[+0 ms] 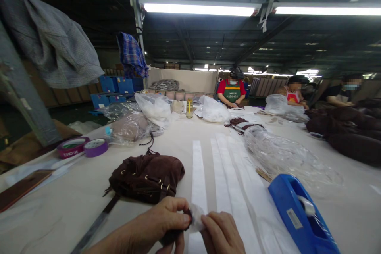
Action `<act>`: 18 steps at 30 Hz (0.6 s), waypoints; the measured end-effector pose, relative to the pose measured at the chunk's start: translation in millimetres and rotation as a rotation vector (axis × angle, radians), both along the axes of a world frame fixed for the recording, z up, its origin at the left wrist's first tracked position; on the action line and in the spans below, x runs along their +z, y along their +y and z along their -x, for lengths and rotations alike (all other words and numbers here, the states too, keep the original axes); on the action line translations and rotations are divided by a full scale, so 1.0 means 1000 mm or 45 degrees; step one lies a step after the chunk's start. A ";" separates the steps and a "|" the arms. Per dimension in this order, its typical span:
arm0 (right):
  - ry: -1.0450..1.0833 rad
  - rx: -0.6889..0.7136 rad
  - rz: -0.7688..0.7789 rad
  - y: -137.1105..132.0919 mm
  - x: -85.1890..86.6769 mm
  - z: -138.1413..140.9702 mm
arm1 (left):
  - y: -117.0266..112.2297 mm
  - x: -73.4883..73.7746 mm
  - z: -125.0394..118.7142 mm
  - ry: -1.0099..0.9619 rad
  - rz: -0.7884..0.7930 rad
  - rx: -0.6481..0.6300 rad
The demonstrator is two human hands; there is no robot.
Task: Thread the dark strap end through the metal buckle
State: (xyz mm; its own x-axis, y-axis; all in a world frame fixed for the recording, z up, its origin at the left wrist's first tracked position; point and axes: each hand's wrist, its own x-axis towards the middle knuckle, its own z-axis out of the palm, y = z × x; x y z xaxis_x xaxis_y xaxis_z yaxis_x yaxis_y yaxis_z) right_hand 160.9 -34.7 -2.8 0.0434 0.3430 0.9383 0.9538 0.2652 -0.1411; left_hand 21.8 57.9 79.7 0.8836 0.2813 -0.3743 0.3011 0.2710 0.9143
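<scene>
My left hand is closed around a small dark piece, perhaps part of a strap; its exact kind is hidden by the fingers. Beside it, my right hand pinches a thin, translucent white wrapping that touches the dark piece at the left fingertips. Just beyond the left hand lies a dark brown suede-like bag with gold eyelets and a drawcord. A dark strap runs from near the bag towards the lower left. White strips are laid lengthwise on the table beneath and beyond my hands.
A blue tape dispenser stands at right, near clear plastic bags. Purple tape rolls and a brown phone-like flat object are at left. Dark brown goods pile up far right. Several co-workers sit across the table.
</scene>
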 end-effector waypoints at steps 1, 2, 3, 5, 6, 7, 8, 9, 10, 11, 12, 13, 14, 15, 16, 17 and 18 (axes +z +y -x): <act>0.002 0.001 -0.001 0.001 -0.001 0.001 | -0.001 -0.002 -0.001 0.003 -0.008 0.029; -0.004 0.006 0.003 0.001 -0.001 0.001 | -0.002 -0.003 -0.002 0.013 -0.012 0.066; -0.016 0.014 0.009 0.002 -0.001 0.001 | -0.003 -0.004 -0.004 0.029 -0.008 0.109; -0.071 0.036 0.028 0.002 0.001 0.000 | -0.004 -0.005 -0.006 0.065 0.019 0.194; -0.114 0.053 0.046 0.002 0.002 -0.002 | -0.004 -0.005 -0.007 0.085 0.038 0.216; -0.160 0.074 0.065 0.002 0.004 -0.003 | -0.003 -0.005 -0.007 0.103 0.060 0.215; -0.202 0.096 0.081 0.002 0.005 -0.004 | -0.002 -0.004 -0.008 0.119 0.076 0.192; -0.233 0.117 0.091 0.001 0.007 -0.005 | 0.000 -0.003 -0.007 0.133 0.088 0.161; -0.253 0.135 0.090 0.001 0.008 -0.005 | 0.003 -0.002 -0.007 0.150 0.101 0.127; -0.264 0.145 0.083 0.000 0.009 -0.004 | 0.005 -0.001 -0.006 0.168 0.112 0.096; -0.271 0.140 0.075 0.000 0.010 -0.003 | 0.007 0.000 -0.006 0.187 0.121 0.068; -0.282 0.124 0.075 -0.001 0.010 -0.001 | 0.009 0.001 -0.005 0.207 0.125 0.035; -0.295 0.098 0.083 -0.002 0.010 0.001 | 0.011 0.002 -0.005 0.224 0.120 0.003; -0.312 0.068 0.095 -0.003 0.010 0.002 | 0.012 0.002 -0.005 0.238 0.113 -0.027; -0.329 0.041 0.103 -0.004 0.010 0.004 | 0.013 0.003 -0.006 0.251 0.110 -0.055; -0.343 0.023 0.109 -0.005 0.010 0.005 | 0.014 0.003 -0.006 0.257 0.111 -0.078; -0.354 0.015 0.108 -0.006 0.010 0.005 | 0.014 0.003 -0.007 0.256 0.123 -0.095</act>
